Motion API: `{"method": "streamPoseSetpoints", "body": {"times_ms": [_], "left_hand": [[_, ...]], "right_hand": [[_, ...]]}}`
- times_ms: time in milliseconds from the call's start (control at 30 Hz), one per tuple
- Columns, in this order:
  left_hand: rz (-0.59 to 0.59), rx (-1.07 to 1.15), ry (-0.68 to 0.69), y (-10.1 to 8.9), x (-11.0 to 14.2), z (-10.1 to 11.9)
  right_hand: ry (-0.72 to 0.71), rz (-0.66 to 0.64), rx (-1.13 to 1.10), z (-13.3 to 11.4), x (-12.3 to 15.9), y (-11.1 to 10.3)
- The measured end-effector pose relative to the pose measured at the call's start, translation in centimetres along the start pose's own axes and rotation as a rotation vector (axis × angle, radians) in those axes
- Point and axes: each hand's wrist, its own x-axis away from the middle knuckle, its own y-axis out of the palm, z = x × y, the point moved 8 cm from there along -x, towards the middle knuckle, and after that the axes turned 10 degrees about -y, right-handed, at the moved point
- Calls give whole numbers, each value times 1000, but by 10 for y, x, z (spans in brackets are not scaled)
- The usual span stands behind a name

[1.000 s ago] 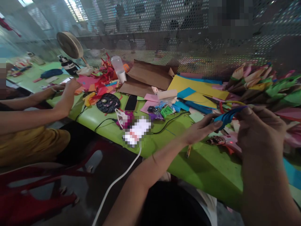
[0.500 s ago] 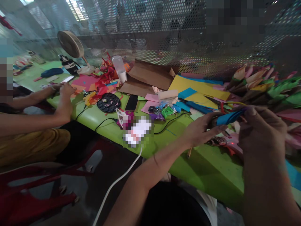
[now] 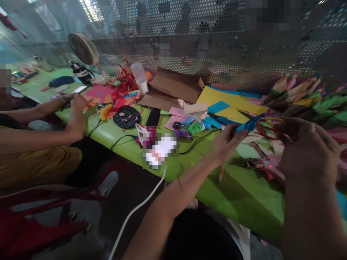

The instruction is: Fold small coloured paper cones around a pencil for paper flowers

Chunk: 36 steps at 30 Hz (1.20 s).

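My left hand (image 3: 230, 142) pinches a folded strip of blue paper (image 3: 249, 124), held up over the table. Just past that strip are scissors with red and yellow handles (image 3: 267, 134), their dark blade pointing left. The curled fingers of my right hand (image 3: 309, 148) are at the ends of these handles; the fingertips are partly hidden. Below, between the hands, lies a pink glue gun (image 3: 267, 164) with a small red light. A pencil (image 3: 221, 173) is on the green table under my left wrist.
Yellow sheets (image 3: 227, 104), brown paper (image 3: 176, 85) and a cardboard roll (image 3: 195, 108) lie at the back. Paper flowers (image 3: 298, 94) stand at right. A black tray (image 3: 127, 116), dark phone (image 3: 153, 117) and blurred lit phone (image 3: 160, 150) with a white cable are left. A co-worker's hands (image 3: 78, 103) are farther left.
My right hand has let go of the blue paper and shifted right to the scissors' handles. My left hand still holds the paper, drawn slightly left and up.
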Motion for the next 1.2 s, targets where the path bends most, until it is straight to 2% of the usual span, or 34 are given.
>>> {"method": "streamPoseSetpoints", "body": {"times_ms": [133,333,400,500,600,700,867,1033,1100,1200], "left_hand": [[67,-173,-106,-13,-12,-11],[191,-629,-183,-35,-22,-15],[192,-735,-217,-36,-24,-19],[129,-855,-278,-32,-25,-29],[124,-955,-228,-29,-27,-31],[224,-1004,-157,-34,-27,-25],[381,-981,-176,-62,-25,-5],[506,-1023,-323,-109,-21,10],[491,-1087,-376,-124,-17,11],[395,-1214,-424,-136,-10,7]], "right_hand": [[-12,1,-17,2,-2,0],[19,-30,-50,4,0,5],[37,-41,-67,5,1,6],[56,-35,-83,7,1,5],[53,-34,-91,7,0,4],[42,-32,-105,8,-1,2],[48,-23,-123,15,-5,0],[70,-47,-144,15,-5,1],[82,-69,-144,14,-4,3],[67,-100,-141,13,-4,4]]}}
